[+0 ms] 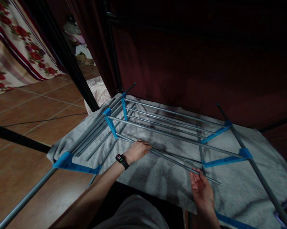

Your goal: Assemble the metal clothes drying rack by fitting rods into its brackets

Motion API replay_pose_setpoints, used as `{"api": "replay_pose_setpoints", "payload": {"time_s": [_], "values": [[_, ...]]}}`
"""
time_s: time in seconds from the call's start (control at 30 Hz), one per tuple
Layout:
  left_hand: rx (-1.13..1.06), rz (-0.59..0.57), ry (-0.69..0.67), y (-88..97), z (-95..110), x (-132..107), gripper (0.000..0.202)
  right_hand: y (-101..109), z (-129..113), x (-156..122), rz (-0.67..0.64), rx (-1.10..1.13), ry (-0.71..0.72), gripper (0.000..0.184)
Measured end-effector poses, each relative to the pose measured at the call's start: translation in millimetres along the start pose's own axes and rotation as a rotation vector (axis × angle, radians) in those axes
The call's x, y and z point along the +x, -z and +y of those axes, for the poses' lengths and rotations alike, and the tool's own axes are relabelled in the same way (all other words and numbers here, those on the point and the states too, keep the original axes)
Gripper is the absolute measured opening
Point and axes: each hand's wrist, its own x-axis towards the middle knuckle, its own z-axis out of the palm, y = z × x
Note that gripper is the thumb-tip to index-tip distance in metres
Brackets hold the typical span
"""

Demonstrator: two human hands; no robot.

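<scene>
A loose-ended grey metal rod (pixel 172 160) slants across the near side of a clothes drying rack with blue plastic brackets. My left hand (pixel 138 150), wearing a dark smart band (pixel 122 161), is closed around the rod left of its middle. Palm turned up, my right hand (pixel 202 188) pinches the rod towards its right end, which sticks out past the fingers. The rod's left end lies at the lower tip of a blue bracket (pixel 110 123). Just beyond my right hand is another blue bracket (pixel 226 159), its tip meeting a second, thinner-looking rod.
The rack rests on a grey blanket (pixel 157 187). More parallel rods (pixel 95 133) and a blue bracket (pixel 78 165) form its left side. A dark post (pixel 69 60) rises at left. Dark red cloth (pixel 181 73) hangs behind; a floral curtain (pixel 21 41) hangs over tiled floor (pixel 47 101).
</scene>
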Motion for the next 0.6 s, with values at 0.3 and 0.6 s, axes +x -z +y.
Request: {"api": "replay_pose_setpoints", "payload": {"time_s": [0.3,0.6], "values": [[-0.012,-0.005,0.019,3.8,-10,1,0.015,-8,3,-1,-0.012,-0.002,-0.028,0.017],[0.011,0.024,0.011,1.7,-12,-1,0.011,-12,1,-3,-0.009,0.035,-0.059,0.015]]}}
